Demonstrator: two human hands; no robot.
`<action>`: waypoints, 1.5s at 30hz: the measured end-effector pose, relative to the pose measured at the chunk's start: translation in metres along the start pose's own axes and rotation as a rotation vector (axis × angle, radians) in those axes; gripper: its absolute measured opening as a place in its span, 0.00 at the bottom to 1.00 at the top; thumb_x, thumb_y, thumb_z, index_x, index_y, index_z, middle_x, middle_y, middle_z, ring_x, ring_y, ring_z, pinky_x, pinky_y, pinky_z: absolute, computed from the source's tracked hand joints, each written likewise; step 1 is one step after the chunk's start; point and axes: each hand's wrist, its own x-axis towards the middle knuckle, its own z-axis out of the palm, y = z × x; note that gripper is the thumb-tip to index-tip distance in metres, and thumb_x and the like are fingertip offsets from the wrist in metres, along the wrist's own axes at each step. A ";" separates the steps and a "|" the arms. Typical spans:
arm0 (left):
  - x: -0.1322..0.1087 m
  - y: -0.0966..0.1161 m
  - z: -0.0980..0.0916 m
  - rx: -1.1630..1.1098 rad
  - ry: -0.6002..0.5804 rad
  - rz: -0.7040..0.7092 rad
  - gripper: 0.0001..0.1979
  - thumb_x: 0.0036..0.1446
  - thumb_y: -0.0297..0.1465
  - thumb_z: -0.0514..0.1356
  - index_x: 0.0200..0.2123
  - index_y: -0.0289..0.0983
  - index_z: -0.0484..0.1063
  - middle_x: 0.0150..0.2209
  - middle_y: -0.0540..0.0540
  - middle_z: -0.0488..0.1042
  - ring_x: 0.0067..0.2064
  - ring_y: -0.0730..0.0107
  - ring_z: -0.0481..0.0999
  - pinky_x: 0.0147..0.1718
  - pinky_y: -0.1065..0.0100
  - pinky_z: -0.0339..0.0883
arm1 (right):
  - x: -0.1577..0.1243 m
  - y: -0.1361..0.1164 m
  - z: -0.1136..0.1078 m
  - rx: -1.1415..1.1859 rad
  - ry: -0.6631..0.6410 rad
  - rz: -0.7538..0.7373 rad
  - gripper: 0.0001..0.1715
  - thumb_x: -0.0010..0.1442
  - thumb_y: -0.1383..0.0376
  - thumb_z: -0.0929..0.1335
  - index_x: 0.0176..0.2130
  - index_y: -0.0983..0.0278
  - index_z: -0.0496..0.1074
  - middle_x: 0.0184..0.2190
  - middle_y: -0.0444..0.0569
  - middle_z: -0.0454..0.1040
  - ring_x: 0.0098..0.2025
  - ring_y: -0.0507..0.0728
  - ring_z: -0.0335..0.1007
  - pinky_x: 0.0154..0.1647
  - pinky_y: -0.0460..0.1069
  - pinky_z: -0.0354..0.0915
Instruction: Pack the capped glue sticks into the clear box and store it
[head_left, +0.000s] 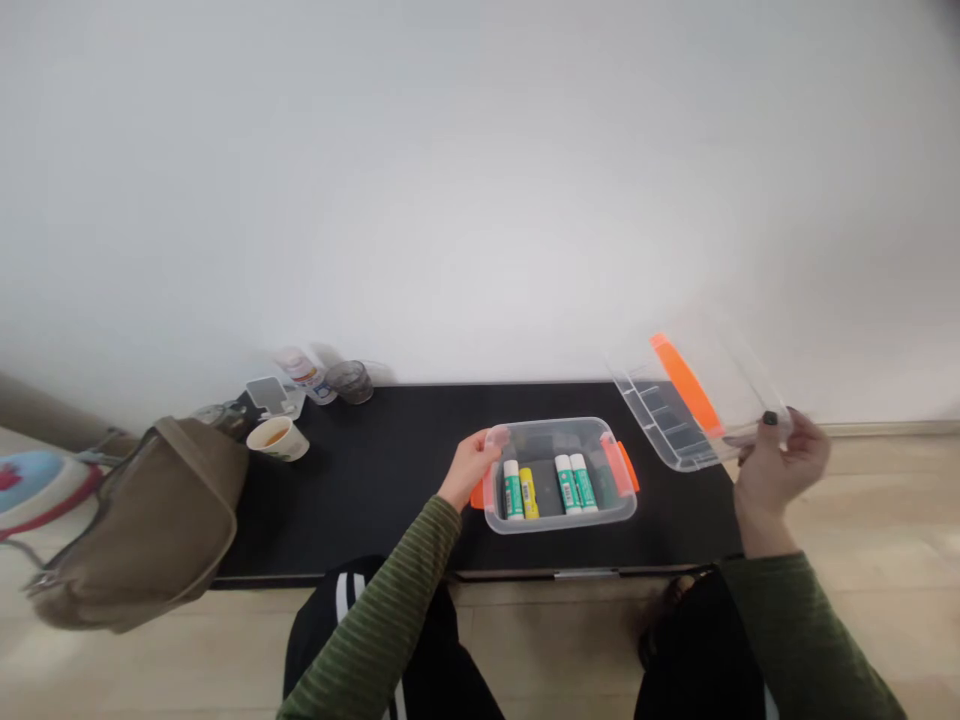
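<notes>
"While the left hand [471, 470] grips the left end of the clear box [559, 527] on the bench [420, 440], what has the right hand [776, 485]?"

"One edge of a clear lid [684, 385], held tilted, up and to the right of the box."

"Any trouble likely?"

"Held by one edge, that lid could twist loose, I think, and strike the box. A sharp tug on the left might jumble the green-and-white tubes [583, 483] and the yellow tube [529, 493]."

"What's unclear?"

"Whether those tubes lie flat or lean. Their small print is unreadable, part of the right hand's grip is hidden, and the lid fades against the wall [480, 200]."
</notes>
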 end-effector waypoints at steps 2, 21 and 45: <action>0.001 -0.002 0.000 -0.016 0.001 -0.010 0.19 0.42 0.29 0.66 0.41 0.34 0.79 0.40 0.42 0.81 0.41 0.62 0.79 0.42 0.66 0.70 | -0.004 0.001 0.014 0.124 -0.044 0.184 0.26 0.56 0.49 0.71 0.48 0.62 0.67 0.40 0.53 0.70 0.35 0.55 0.69 0.25 0.47 0.64; -0.006 0.009 0.001 -0.093 -0.015 -0.082 0.23 0.48 0.45 0.69 0.41 0.34 0.77 0.34 0.44 0.79 0.31 0.70 0.74 0.32 0.70 0.66 | -0.044 0.002 0.102 -0.055 -0.977 0.224 0.22 0.56 0.50 0.70 0.44 0.61 0.77 0.42 0.50 0.79 0.42 0.58 0.75 0.44 0.53 0.69; -0.010 -0.001 0.002 -0.169 0.035 -0.019 0.24 0.43 0.37 0.72 0.44 0.34 0.76 0.42 0.41 0.80 0.40 0.62 0.79 0.44 0.62 0.72 | -0.080 -0.011 0.098 -0.056 -0.973 0.391 0.22 0.54 0.50 0.71 0.43 0.62 0.78 0.42 0.51 0.80 0.44 0.60 0.75 0.44 0.53 0.70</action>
